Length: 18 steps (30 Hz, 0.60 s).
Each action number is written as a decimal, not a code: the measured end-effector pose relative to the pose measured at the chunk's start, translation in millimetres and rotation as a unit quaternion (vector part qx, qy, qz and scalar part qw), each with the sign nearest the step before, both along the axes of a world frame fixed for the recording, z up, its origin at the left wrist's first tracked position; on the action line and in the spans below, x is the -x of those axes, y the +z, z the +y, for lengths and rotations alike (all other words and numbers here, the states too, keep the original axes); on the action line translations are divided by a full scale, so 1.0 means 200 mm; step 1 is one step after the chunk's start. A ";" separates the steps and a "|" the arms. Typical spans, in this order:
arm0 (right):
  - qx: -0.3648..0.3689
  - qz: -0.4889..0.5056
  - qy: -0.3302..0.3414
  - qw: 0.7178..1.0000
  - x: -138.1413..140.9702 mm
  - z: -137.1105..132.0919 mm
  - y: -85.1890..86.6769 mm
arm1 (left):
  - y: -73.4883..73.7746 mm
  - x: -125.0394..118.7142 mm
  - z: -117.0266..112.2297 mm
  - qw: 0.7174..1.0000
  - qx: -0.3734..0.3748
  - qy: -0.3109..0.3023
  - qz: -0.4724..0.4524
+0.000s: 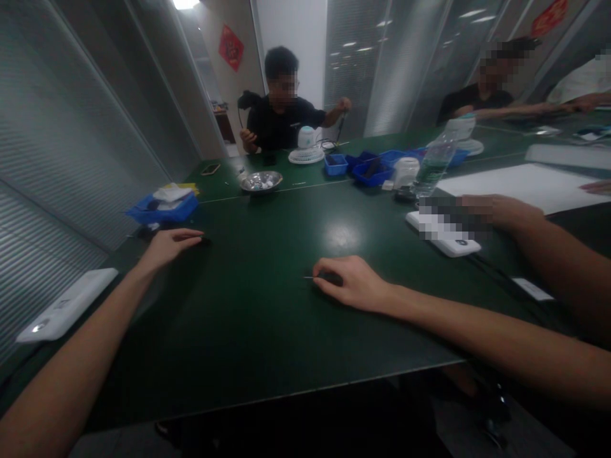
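Observation:
My right hand [353, 280] rests low over the green table [252, 305], thumb and forefinger pinched on a thin, light-coloured pin [308, 277] that sticks out to the left. Farther left and a little deeper, my left hand [174, 247] reaches over the table with fingers close together. A small dark patch [205, 241] shows at its fingertips; whether it is a thing or a shadow I cannot make out. The nearest container to that hand is a blue bin [162, 213] holding white and yellow packets.
A metal bowl [261, 182] with small parts stands behind. White power strips [443, 235] lie at right and left. A bottle [432, 162], blue trays [335, 165] and a white fan [306, 152] line the back. A co-worker's arm [534, 235] reaches in from the right; another person [284, 108] sits opposite.

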State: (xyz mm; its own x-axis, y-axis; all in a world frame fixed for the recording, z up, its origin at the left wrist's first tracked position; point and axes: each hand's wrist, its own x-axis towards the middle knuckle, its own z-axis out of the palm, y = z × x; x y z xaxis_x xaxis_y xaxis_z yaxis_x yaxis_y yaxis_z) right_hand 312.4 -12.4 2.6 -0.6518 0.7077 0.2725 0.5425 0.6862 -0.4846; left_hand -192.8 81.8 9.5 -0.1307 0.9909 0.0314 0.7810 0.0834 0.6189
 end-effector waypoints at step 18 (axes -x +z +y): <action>0.000 -0.008 -0.005 1.000 0.00 0.00 0.01 | -0.05 -0.01 0.07 0.991 0.041 0.069 -0.103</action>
